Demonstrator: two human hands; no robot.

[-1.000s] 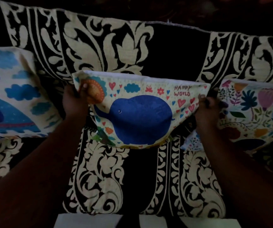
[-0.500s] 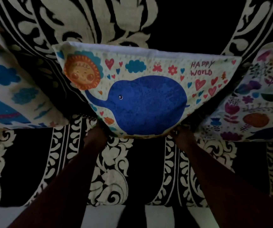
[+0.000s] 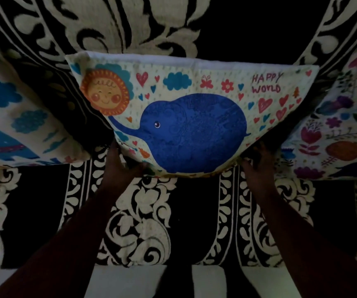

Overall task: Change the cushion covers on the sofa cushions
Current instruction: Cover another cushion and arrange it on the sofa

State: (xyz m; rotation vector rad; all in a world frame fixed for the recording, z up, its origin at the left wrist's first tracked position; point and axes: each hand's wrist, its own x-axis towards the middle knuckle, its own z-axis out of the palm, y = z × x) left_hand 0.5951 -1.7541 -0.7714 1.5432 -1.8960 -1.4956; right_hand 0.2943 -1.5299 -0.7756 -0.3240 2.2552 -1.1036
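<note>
The elephant cushion (image 3: 194, 117), cream with a blue elephant, an orange sun and "HAPPY WORLD", stands upright against the sofa back in the middle. My left hand (image 3: 121, 166) holds its lower left corner, fingers up along the side and thumb under the bottom edge. On the other side, my right hand (image 3: 258, 166) holds the lower right corner the same way. The light is dim and the fingertips are hard to make out.
A cushion with blue clouds (image 3: 16, 119) leans at the left and a flowered cushion (image 3: 334, 130) at the right, both close beside the elephant cushion. The sofa (image 3: 196, 222) wears a black and cream floral cover. Pale floor (image 3: 126, 282) shows along the bottom edge.
My hands moved from the cushion's upper corners down to its lower corners. The cushion now stands against the sofa back, and the view has come closer.
</note>
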